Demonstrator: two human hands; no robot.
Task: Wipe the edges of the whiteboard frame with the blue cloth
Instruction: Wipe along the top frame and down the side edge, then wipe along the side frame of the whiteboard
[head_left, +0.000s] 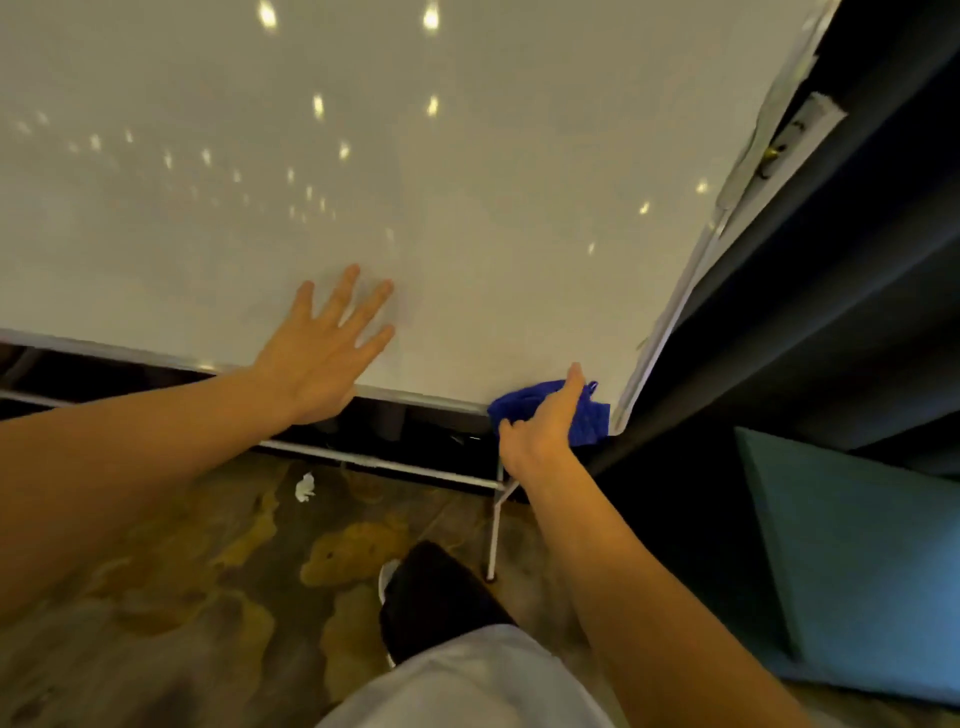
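A large whiteboard fills the upper view, bordered by a pale metal frame (426, 399) along its bottom edge and up its right side. My right hand (543, 428) is shut on the blue cloth (587, 418), pressing it over the bottom edge of the frame close to the lower right corner. My left hand (327, 348) lies flat against the board surface with fingers spread, just above the bottom edge and to the left of the cloth.
The board's white stand bar (363, 460) and a leg (496, 525) reach down to the patterned floor. A crumpled white paper (305, 488) lies on the floor. Dark curtains (810, 291) hang right of the board, with a teal cushioned seat (852, 561) below.
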